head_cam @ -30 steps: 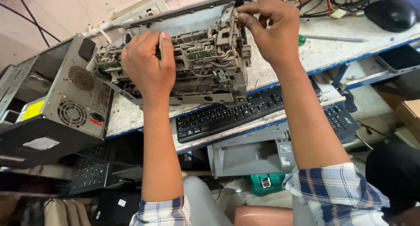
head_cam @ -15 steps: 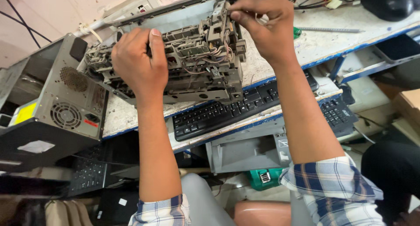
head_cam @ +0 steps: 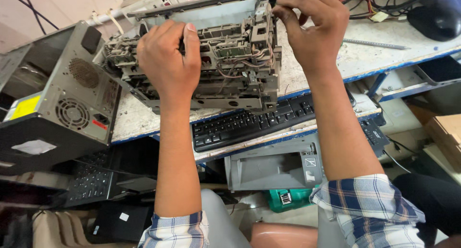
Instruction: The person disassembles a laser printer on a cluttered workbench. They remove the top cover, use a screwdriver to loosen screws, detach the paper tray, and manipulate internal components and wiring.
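A stripped grey printer mechanism (head_cam: 225, 70) with bare gears, wires and plastic frame lies on a worn white workbench (head_cam: 355, 60). My left hand (head_cam: 168, 60) grips the top of the mechanism near its left half, fingers curled over the frame. At the upper right corner of the mechanism my right hand (head_cam: 314, 29) pinches a small part with thumb and fingers; what it holds is too small to tell. Both forearms are bare, with plaid sleeves rolled up near the elbows.
A grey computer case (head_cam: 62, 104) rests at the bench's left end. A black keyboard (head_cam: 249, 123) sits on a lower shelf, another keyboard (head_cam: 86, 181) and a grey printer housing (head_cam: 273, 166) below. Cables and a dark object (head_cam: 437, 12) crowd the far right; a thin metal rod (head_cam: 374, 44) lies nearby.
The view has shifted slightly. My right hand stays at the mechanism's upper right corner, fingers working there. My left hand keeps its grip on the frame.
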